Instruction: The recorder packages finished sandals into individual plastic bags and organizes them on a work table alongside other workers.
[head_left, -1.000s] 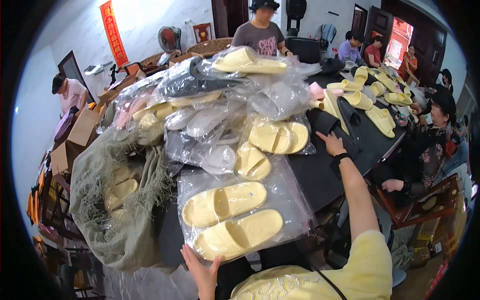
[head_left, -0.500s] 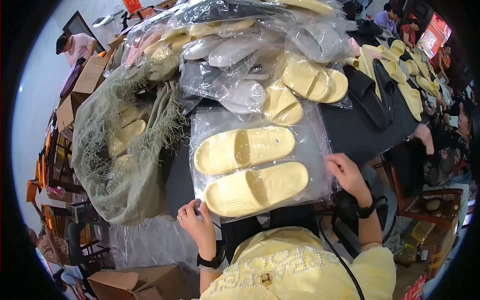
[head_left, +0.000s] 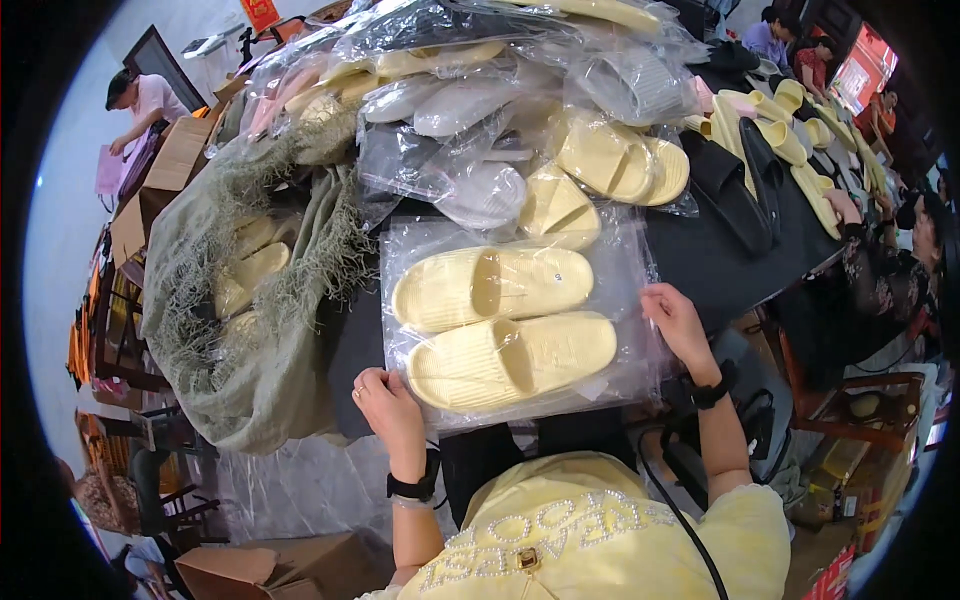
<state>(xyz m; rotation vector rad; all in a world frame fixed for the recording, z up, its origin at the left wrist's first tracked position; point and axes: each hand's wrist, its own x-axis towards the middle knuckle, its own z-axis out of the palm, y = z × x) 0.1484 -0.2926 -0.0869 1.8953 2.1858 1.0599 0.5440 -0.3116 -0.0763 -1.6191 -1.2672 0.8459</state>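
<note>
A pair of pale yellow slides lies side by side in a clear plastic bag [head_left: 620, 260] on the dark tabletop. The upper slide [head_left: 545, 282] and the lower slide [head_left: 575, 350] both have ribbed straps toward the left. At the bag's lower left corner, my left hand [head_left: 390, 408] is closed, its fingertips pinching the plastic. My right hand [head_left: 678, 322] grips the bag's right edge between thumb and curled fingers.
Behind the bag rise heaped bagged slippers [head_left: 470, 100] in grey and yellow. Black slides [head_left: 735, 190] lie to the right, near another person's hand [head_left: 843, 207]. A fringed green cloth [head_left: 210, 330] covers the left side. Cardboard boxes [head_left: 290, 565] stand on the floor.
The bag's near part and the lower slide have shifted away from me, bringing the two slides closer together. Both my hands have moved slightly farther forward. At right, another person's hand has moved up toward the slippers.
</note>
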